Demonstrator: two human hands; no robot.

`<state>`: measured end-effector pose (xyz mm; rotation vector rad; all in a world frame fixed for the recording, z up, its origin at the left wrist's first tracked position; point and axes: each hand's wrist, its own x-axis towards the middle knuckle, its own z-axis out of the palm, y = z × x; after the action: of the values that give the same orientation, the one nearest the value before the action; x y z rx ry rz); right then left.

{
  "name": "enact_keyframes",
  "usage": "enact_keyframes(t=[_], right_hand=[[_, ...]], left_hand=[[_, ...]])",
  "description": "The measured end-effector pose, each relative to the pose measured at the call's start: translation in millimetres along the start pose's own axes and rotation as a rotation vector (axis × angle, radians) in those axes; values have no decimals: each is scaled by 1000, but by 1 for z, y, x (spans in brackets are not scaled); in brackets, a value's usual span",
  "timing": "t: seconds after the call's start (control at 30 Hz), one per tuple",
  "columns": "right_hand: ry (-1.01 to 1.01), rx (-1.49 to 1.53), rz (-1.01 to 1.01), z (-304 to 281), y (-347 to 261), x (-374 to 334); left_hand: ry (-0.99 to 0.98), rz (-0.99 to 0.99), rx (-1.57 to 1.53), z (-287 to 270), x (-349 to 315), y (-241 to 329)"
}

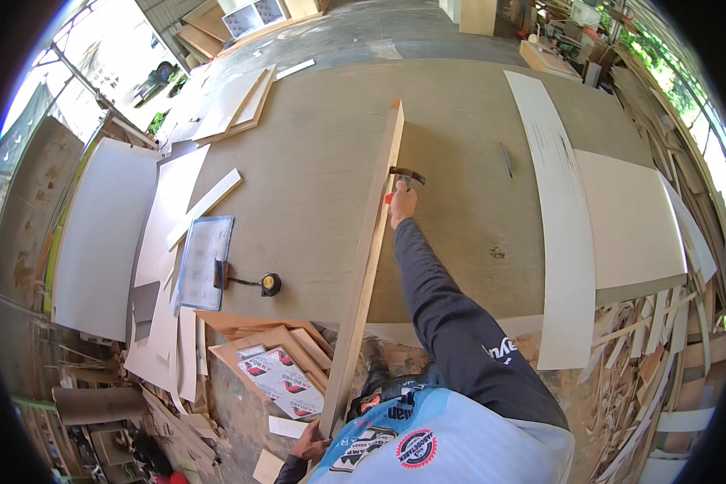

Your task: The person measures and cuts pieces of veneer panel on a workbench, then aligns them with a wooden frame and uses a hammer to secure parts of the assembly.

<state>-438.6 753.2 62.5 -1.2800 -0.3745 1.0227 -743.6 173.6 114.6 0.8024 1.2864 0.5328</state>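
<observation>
A long, narrow wooden beam point(373, 242) lies lengthwise across the large brown worktable, its near end sticking out past the table's edge toward me. My left hand point(310, 444) is closed around that near end, low beside my body. Farther out, my right hand point(402, 203) grips a claw hammer point(409, 173) with a dark head and some orange-red on its handle. The hammer's head is just over the beam's right side; whether it touches the wood I cannot tell. Most of the handle is hidden by my fingers.
The table point(315, 161) also bears a tape measure point(271, 284), a blue-edged clipboard point(205, 262), a pen-like tool point(506, 160) and a long white panel point(558, 210). White boards point(105, 234) stand at the left. Wood offcuts point(645, 347) and a wrapped package point(285, 382) lie below.
</observation>
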Motion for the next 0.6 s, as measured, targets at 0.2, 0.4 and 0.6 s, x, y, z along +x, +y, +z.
enact_keyframes(t=[0.2,0.4,0.6], right_hand=[[206,30,21,-2,1,-23],[131,-381,-261,-8,1,-44],[313,-259,-49,17,-32,-68]], left_hand=[[60,112,216,-10,-8,-32],[-25,75,188,-12,-3,3],[51,144,251,-36,-5,-52]])
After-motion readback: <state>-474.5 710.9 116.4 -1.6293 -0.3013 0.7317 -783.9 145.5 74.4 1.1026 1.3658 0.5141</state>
